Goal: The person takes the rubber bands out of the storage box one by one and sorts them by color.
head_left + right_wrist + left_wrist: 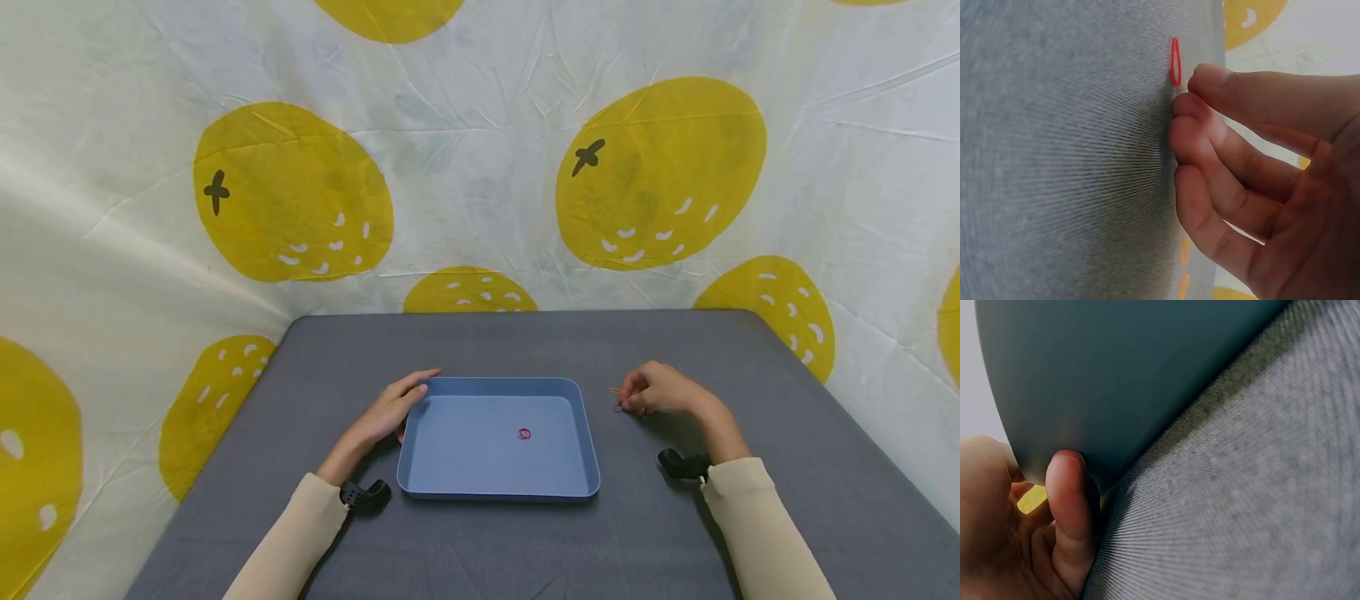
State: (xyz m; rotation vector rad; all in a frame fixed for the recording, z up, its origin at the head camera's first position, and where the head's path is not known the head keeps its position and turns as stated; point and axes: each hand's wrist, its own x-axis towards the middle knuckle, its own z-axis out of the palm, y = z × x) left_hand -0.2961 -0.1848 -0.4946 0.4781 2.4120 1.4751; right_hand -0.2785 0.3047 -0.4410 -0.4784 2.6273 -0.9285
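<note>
My left hand [386,412] grips the upper left corner of a blue tray [498,496], thumb at the rim. In the left wrist view, a fingertip [1066,465] presses the tray's outer wall. A looped red rubber band [524,433] lies inside the tray. To the tray's right, my right hand [660,389] is lowered to the cloth with bent fingers. In the right wrist view, a red rubber band [1175,61] lies just beyond the thumb and index fingertips, which stand slightly apart. Nothing shows between them. A yellow rubber band [614,390] lies beside that hand.
Grey cloth [502,550] covers the table. Low in the right wrist view, orange bands [1185,250] lie past the fingers. A white curtain [472,192] with yellow fruit prints hangs behind the table. Black wrist devices [365,496] sit at both cuffs.
</note>
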